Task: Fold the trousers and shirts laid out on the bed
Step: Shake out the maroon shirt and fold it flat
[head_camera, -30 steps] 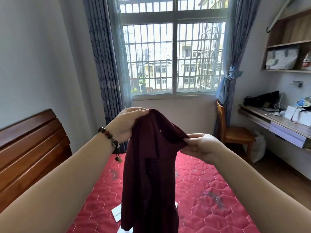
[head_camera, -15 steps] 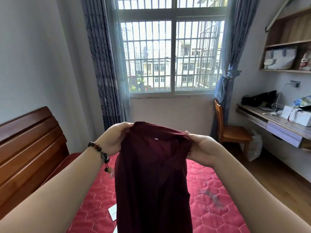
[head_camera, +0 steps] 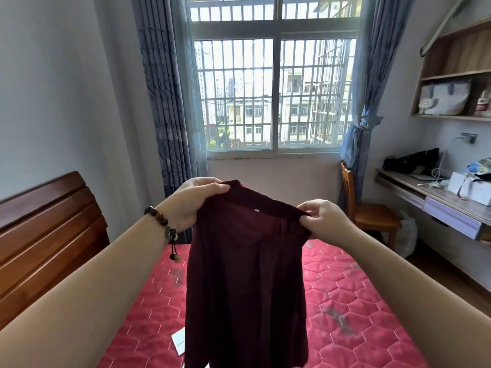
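Note:
A dark maroon garment (head_camera: 247, 282) hangs in the air above the bed (head_camera: 372, 309), stretched out by its top edge. My left hand (head_camera: 194, 203), with a bead bracelet on the wrist, pinches the top left corner. My right hand (head_camera: 322, 217) pinches the top right corner, a little lower than the left. The cloth hangs straight down and its lower end runs out of the frame. A small white tag shows near the top edge. Whether it is a shirt or trousers I cannot tell.
The red quilted mattress has a wooden headboard (head_camera: 45, 235) on the left. A white paper (head_camera: 179, 342) lies on the mattress beside the cloth. To the right are a wooden chair (head_camera: 369, 213) and a cluttered desk (head_camera: 435, 195); a barred window (head_camera: 273, 94) is ahead.
The garment was bunched between my hands a second ago; my hands have moved apart and spread its top edge flat. The view tilted a little.

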`<state>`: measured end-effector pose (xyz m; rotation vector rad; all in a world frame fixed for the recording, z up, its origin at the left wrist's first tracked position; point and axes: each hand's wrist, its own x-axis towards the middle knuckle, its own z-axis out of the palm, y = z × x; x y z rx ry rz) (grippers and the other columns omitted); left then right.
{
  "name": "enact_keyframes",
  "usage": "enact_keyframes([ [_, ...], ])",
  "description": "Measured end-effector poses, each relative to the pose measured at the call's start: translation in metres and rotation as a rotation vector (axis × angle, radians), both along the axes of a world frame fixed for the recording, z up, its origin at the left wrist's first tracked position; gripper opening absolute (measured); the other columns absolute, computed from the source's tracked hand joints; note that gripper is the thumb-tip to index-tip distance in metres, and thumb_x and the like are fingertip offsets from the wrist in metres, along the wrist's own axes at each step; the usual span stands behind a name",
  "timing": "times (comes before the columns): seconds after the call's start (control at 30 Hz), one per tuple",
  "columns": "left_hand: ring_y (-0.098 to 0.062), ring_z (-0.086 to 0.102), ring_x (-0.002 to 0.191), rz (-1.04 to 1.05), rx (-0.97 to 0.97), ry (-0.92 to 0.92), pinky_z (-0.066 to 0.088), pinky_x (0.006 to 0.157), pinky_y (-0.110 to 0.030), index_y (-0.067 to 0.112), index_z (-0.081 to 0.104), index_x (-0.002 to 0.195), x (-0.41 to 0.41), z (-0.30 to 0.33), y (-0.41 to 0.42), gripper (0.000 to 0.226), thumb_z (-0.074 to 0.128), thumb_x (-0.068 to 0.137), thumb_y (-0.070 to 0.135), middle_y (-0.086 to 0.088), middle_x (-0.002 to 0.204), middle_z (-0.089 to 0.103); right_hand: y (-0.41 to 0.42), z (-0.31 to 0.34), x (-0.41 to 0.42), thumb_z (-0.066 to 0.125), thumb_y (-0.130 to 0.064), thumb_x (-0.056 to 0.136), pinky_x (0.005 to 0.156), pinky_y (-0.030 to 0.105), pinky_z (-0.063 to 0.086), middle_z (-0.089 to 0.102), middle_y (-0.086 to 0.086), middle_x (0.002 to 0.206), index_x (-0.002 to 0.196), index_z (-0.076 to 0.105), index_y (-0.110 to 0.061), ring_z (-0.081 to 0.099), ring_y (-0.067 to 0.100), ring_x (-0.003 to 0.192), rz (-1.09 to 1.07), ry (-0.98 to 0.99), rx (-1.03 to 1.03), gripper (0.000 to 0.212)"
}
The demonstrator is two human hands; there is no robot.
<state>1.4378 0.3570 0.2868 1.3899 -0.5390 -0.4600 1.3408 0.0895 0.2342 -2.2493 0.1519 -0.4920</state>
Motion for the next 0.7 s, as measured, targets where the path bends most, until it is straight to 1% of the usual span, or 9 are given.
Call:
enact_keyframes([
  [0.03, -0.014, 0.064, 0.060, 0.028, 0.014, -0.031, 0.058, 0.059, -0.026, 0.014, 0.067, 0.083, 0.000, 0.003, 0.001, 0.009, 0.070, 0.077, 0.009, -0.005, 0.074, 0.068, -0.001, 0.000, 0.000, 0.050, -0.007, 0.084, 0.060, 0.028, 0.052, 0.060, -0.007, 0.062, 0.069, 0.069, -0.015, 0.057, 0.010, 0.058, 0.045, 0.025, 0.157, 0.026],
  [0.1, -0.011, 0.061, 0.055, 0.094, 0.073, -0.138, 0.055, 0.053, -0.022, 0.015, 0.065, 0.096, 0.001, 0.008, 0.001, 0.014, 0.062, 0.087, 0.004, -0.001, 0.070, 0.065, -0.001, -0.001, -0.001, 0.045, -0.005, 0.087, 0.057, 0.025, 0.049, 0.054, -0.002, 0.058, 0.062, 0.065, -0.014, 0.050, 0.012, 0.057, 0.146, 0.095, 0.481, 0.033],
  [0.23, -0.010, 0.058, 0.062, 0.210, 0.318, -0.461, 0.050, 0.059, -0.021, 0.014, 0.072, 0.090, 0.000, 0.016, 0.002, 0.019, 0.054, 0.093, 0.010, -0.001, 0.072, 0.065, 0.003, -0.004, 0.000, 0.048, -0.014, 0.091, 0.064, 0.031, 0.042, 0.057, 0.008, 0.082, 0.089, 0.065, -0.012, 0.051, 0.019, 0.067, 0.236, 0.173, 0.849, 0.018],
  [0.3, -0.018, 0.054, 0.069, 0.187, 0.389, -0.569, 0.047, 0.067, -0.029, 0.006, 0.071, 0.083, 0.000, 0.019, 0.006, 0.023, 0.059, 0.094, 0.022, -0.007, 0.073, 0.061, 0.002, 0.002, -0.003, 0.048, -0.027, 0.093, 0.071, 0.031, 0.049, 0.066, 0.008, 0.094, 0.099, 0.069, -0.012, 0.063, 0.020, 0.078, 0.371, 0.244, 0.938, 0.026],
  [0.37, -0.019, 0.057, 0.074, 0.059, 0.405, -0.558, 0.050, 0.074, -0.034, 0.006, 0.070, 0.087, 0.001, 0.022, 0.016, 0.031, 0.065, 0.087, 0.037, -0.008, 0.077, 0.063, -0.002, 0.016, -0.011, 0.055, -0.035, 0.087, 0.072, 0.030, 0.051, 0.068, 0.004, 0.092, 0.093, 0.070, -0.015, 0.065, 0.018, 0.080, 0.573, 0.294, 0.980, 0.026],
  [0.43, -0.019, 0.062, 0.081, -0.063, 0.479, -0.583, 0.053, 0.084, -0.036, 0.014, 0.071, 0.098, 0.003, 0.026, 0.027, 0.033, 0.073, 0.074, 0.036, -0.009, 0.087, 0.068, -0.007, 0.028, -0.018, 0.060, -0.028, 0.080, 0.070, 0.033, 0.046, 0.060, 0.005, 0.086, 0.089, 0.063, -0.013, 0.058, 0.020, 0.074, 0.673, 0.313, 0.983, 0.018],
  [0.53, -0.024, 0.069, 0.091, -0.178, 0.614, -0.669, 0.056, 0.087, -0.039, 0.021, 0.068, 0.106, 0.004, 0.028, 0.035, 0.046, 0.085, 0.065, 0.033, -0.008, 0.098, 0.072, -0.012, 0.036, -0.021, 0.058, -0.011, 0.087, 0.076, 0.038, 0.051, 0.060, 0.017, 0.094, 0.109, 0.059, 0.000, 0.060, 0.027, 0.079, 0.600, 0.236, 0.841, 0.025],
  [0.63, -0.024, 0.065, 0.103, -0.262, 0.689, -0.707, 0.053, 0.092, -0.037, 0.026, 0.063, 0.116, 0.003, 0.027, 0.040, 0.062, 0.088, 0.061, 0.041, -0.007, 0.109, 0.069, -0.008, 0.049, -0.025, 0.061, -0.012, 0.084, 0.068, 0.030, 0.056, 0.063, 0.014, 0.086, 0.096, 0.062, 0.001, 0.063, 0.020, 0.071, 0.525, 0.110, 0.713, 0.017],
  [0.7, -0.027, 0.065, 0.104, -0.248, 0.683, -0.721, 0.052, 0.093, -0.039, 0.023, 0.061, 0.118, 0.001, 0.024, 0.041, 0.059, 0.087, 0.066, 0.030, -0.010, 0.112, 0.067, -0.005, 0.056, -0.027, 0.061, -0.011, 0.084, 0.061, 0.024, 0.055, 0.062, 0.011, 0.079, 0.085, 0.063, -0.004, 0.062, 0.015, 0.063, 0.465, 0.041, 0.665, 0.008],
])
